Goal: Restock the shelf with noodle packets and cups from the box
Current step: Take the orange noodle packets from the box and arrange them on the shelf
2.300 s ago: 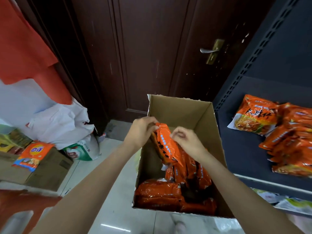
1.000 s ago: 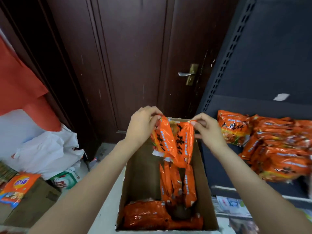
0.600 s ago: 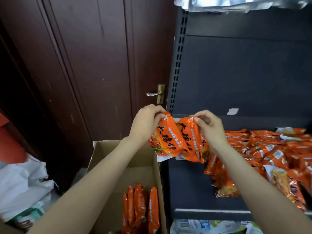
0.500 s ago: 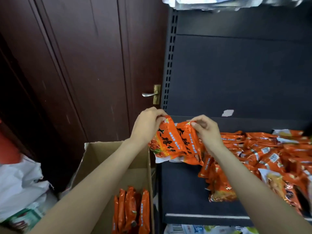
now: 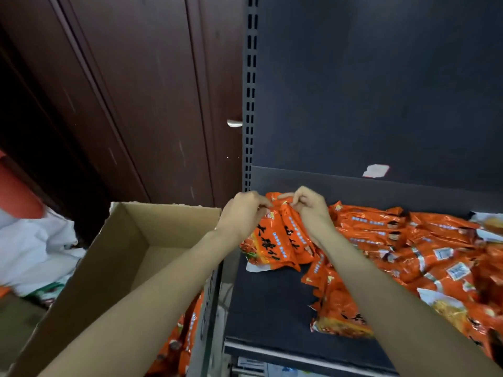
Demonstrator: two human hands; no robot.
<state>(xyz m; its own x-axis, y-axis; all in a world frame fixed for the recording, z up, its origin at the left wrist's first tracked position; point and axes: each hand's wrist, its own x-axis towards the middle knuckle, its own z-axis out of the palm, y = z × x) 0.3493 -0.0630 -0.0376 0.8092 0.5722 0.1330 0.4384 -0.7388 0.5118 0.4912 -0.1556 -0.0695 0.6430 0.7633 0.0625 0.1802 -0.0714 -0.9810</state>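
Head view takes in a dark brown door filling the far left, with a metal handle just beside a tall dark shelf unit on the right. Its slotted upright runs down to a flat shelf, where a small white label sits on the back panel. An open cardboard box stands on the near left, touching the shelf's left edge, and a few orange packets in the box show low inside it, partly hidden by the left forearm. White plastic bags lie on the floor at the far left. A loose pile of orange noodle packets covers the right part of the shelf. Both arms reach forward from the near edge. Two held packets hang over the left end of the shelf, their lower ends resting on it, just beside the pile. The left hand pinches the top edge of the left one with curled fingers, and the right hand pinches the top of the right one in the same way.
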